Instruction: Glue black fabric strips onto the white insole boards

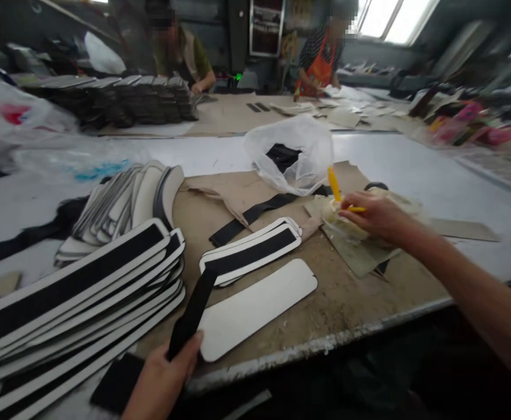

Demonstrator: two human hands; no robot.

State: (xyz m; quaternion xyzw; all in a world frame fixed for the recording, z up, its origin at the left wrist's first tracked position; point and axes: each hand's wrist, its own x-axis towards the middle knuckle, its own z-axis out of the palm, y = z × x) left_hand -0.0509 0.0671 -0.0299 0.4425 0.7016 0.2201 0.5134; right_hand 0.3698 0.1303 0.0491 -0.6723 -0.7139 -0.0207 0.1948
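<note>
First inspector: Operator, your black strip (194, 306) is recorded at the left end of the plain white panel (259, 309). State of grip?

Second inspector: Your left hand (165, 373) is clamped on the strip; whether the strip touches the panel cannot be determined. Your right hand (371, 216), beyond the panel and to its right, is closed around a yellow tool (355, 209).

First inspector: Surroundings?

Second inspector: Just behind the panel lies a small pile of black-centred pieces (251, 251); to its left, a taller stack (80, 286). Farther behind it sits a translucent bag (317, 140) containing black material (284, 156). Two people (319, 64) are well behind the panel.
</note>
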